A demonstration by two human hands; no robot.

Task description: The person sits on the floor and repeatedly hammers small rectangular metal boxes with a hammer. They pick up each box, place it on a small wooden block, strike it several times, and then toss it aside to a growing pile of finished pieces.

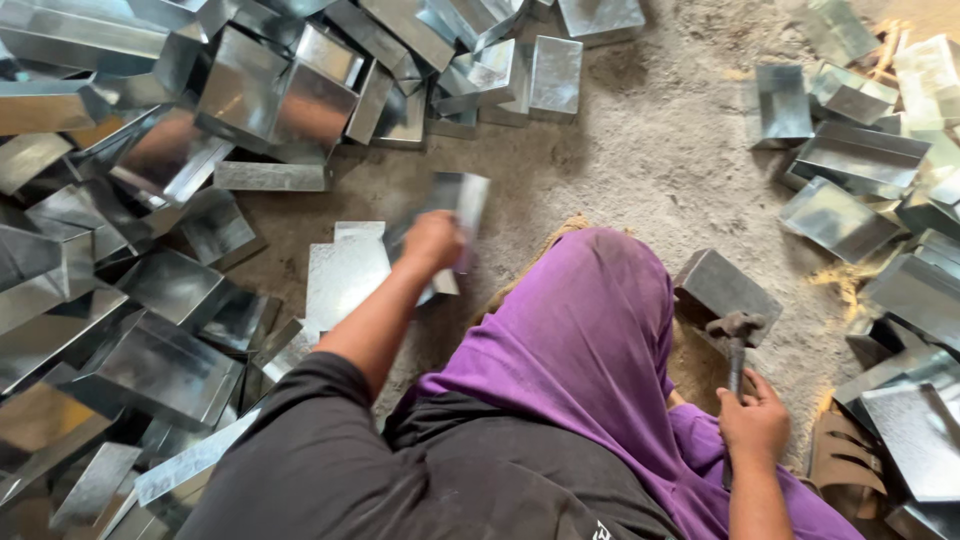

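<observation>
My left hand (432,240) grips a bent sheet-metal piece (458,198), held out in front of me above the sandy floor; the piece is blurred. My right hand (755,420) is closed around the handle of a hammer (735,330), whose head points up near a grey metal block (728,285) on the ground. A purple cloth (580,330) drapes over my lap between both arms.
Heaps of folded shiny metal trays (160,370) crowd the left side and the top (300,90). More trays (860,160) lie at the right. A flat metal sheet (345,275) rests under my left arm. Bare sandy floor (650,150) shows in the middle.
</observation>
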